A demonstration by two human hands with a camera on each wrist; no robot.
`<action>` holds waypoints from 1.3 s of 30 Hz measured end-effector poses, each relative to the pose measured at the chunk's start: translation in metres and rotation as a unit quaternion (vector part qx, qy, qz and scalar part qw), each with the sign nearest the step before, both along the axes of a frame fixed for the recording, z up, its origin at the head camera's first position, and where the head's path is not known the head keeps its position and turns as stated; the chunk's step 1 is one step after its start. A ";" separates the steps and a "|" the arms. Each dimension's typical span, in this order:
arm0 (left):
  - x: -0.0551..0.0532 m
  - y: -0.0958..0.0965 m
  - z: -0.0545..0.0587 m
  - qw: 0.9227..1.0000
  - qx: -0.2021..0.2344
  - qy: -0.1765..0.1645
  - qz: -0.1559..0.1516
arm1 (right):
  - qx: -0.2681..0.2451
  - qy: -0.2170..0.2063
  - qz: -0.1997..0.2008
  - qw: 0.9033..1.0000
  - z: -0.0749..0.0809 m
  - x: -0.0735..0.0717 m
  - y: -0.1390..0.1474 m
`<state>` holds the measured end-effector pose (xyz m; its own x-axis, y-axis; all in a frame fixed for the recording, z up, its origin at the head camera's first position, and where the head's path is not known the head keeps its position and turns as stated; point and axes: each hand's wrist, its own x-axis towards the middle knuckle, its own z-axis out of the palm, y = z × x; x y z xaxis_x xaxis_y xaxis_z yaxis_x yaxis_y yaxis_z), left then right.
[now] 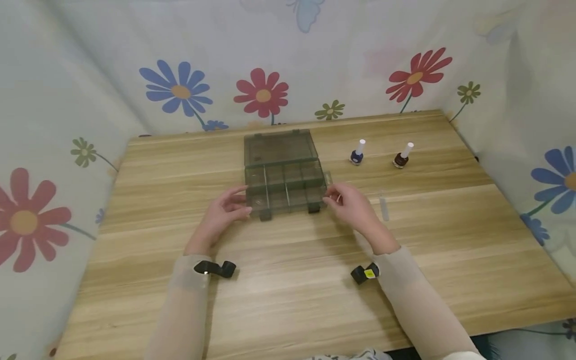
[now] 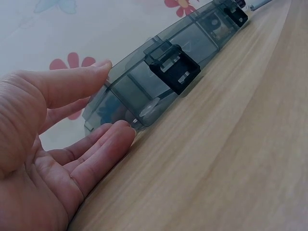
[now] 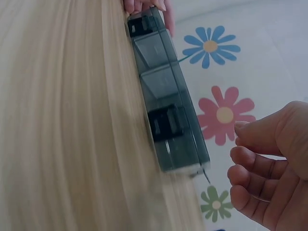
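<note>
A dark translucent plastic compartment box sits on the table, its lid folded back and dividers in its tray. At the box's left end is my left hand; in the left wrist view its thumb meets the upper corner and its fingertips the lower one, holding that end. Black latches face the front. Beside the right end hovers my right hand. The right wrist view shows that hand apart from the box, fingers loosely curled, nothing visible between them.
Behind the box to the right stand a blue nail polish bottle and a dark brown nail polish bottle, both with white caps. A clear strip lies right of my right hand. Flowered cloth hangs behind the wooden table.
</note>
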<state>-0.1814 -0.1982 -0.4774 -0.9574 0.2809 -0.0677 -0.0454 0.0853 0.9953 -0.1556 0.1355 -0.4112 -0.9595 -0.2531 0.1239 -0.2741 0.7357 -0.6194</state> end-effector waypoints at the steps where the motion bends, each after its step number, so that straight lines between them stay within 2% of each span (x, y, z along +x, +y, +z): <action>1: 0.000 -0.001 0.000 1.000 0.000 -0.002 0.000 | -0.001 -0.002 -0.006 1.000 -0.001 0.001 0.003; 7: 0.000 -0.003 0.004 1.000 0.004 -0.017 0.004 | -0.013 0.012 -0.034 0.999 -0.009 0.006 0.024; 12: 0.006 0.000 0.017 1.000 0.001 -0.017 -0.001 | -0.029 0.011 -0.061 0.998 -0.017 0.011 0.042; 15: 0.007 0.001 0.019 1.000 -0.001 -0.016 -0.002 | -0.037 0.011 -0.080 0.996 -0.020 0.015 0.053; 18: 0.007 0.001 0.015 1.000 0.002 -0.020 -0.005 | -0.044 0.004 -0.103 0.994 -0.022 0.020 0.066; 26: 0.001 0.000 -0.004 1.000 0.008 -0.022 -0.007 | -0.046 -0.023 -0.166 0.985 -0.027 0.028 0.103; 32: 0.001 -0.001 -0.005 1.000 0.004 -0.014 -0.001 | -0.050 0.000 -0.192 0.980 -0.028 0.029 0.124; 39: -0.002 -0.002 -0.004 1.000 0.001 -0.003 0.001 | -0.060 -0.021 -0.225 0.972 -0.029 0.028 0.150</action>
